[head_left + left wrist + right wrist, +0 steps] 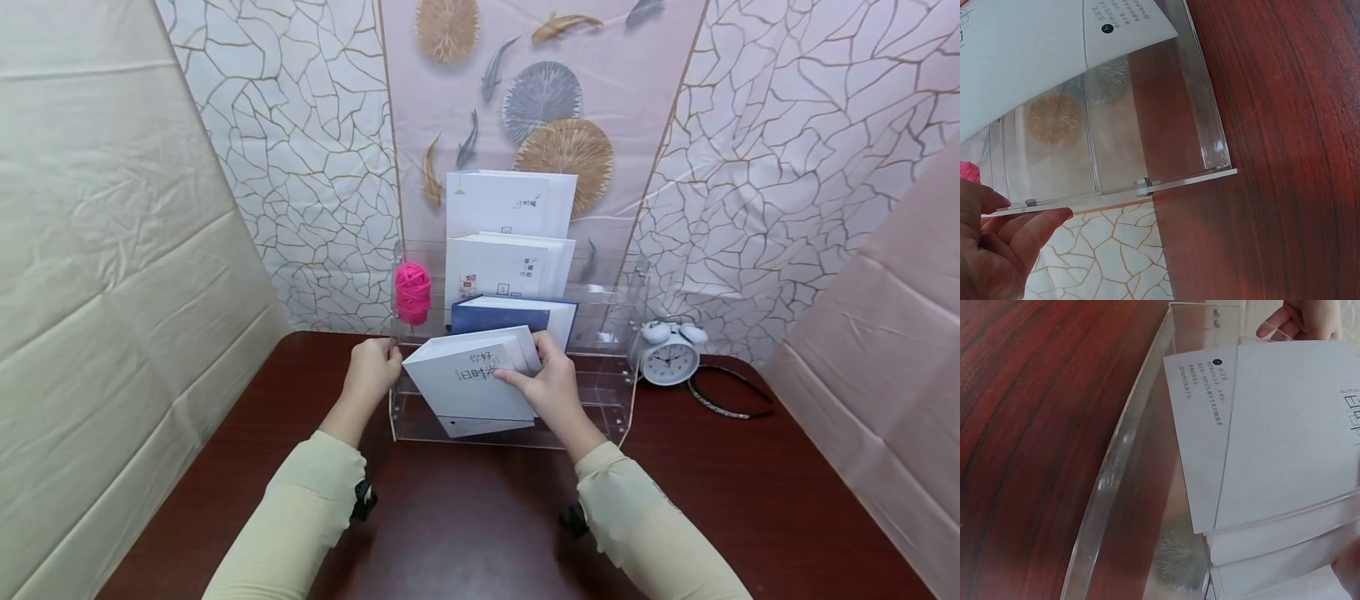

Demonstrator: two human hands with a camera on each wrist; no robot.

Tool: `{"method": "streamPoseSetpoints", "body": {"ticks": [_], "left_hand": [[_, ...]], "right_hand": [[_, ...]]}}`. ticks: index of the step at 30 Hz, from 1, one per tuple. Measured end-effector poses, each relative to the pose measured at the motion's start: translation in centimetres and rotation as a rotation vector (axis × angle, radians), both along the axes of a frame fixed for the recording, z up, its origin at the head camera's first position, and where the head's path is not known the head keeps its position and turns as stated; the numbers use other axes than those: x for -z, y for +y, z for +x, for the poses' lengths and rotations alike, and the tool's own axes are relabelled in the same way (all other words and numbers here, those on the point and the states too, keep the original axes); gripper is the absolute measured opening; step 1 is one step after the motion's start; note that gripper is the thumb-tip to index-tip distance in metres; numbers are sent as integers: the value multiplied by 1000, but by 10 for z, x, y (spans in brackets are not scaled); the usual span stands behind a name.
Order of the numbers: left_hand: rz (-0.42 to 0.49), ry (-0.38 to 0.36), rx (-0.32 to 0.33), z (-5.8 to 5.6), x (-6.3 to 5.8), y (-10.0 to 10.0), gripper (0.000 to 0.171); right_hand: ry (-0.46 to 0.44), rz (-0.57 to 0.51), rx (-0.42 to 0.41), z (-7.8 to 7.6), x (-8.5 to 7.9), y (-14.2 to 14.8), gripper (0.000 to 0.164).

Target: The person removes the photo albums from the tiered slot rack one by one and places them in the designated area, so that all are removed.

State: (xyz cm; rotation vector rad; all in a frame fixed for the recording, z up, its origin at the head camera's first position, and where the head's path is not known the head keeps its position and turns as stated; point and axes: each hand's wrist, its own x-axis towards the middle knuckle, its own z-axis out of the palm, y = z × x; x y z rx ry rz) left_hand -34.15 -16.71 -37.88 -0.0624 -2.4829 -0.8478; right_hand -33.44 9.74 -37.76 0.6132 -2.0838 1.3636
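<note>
A clear acrylic tiered rack [609, 392] stands on the table. My left hand [371, 367] pinches the rack's left side panel [1188, 179], thumb on one face and fingers on the other. My right hand [553, 385] grips a white book [472, 387] by its right edge, thumb on the front cover. The book leans to the left at the rack's front tier, its lower corner by the bottom front lip. Behind it, a blue book [498, 317] and two more white books, one middle [487, 267] and one rear [487, 200], stand on higher tiers.
A pink yarn ball [413, 293] sits at the rack's upper left. To the right of the rack are a white twin-bell alarm clock [670, 358] and a dark headband [731, 410]. Patterned cloth hangs behind, with beige cloth along both sides.
</note>
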Motion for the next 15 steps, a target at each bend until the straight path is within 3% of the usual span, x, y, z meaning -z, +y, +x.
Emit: {"method": "streamPoseSetpoints", "body": {"ticks": [2, 9, 15], "left_hand": [[-2, 3, 0, 0, 1, 0, 35], [-4, -6, 6, 1, 0, 0, 34], [21, -23, 9, 1, -2, -1, 31]], "right_hand": [[-3, -17, -18, 0, -2, 1, 45], [-22, -56, -77, 30, -41, 0, 39], [0, -81, -116, 30, -51, 5, 38]]}}
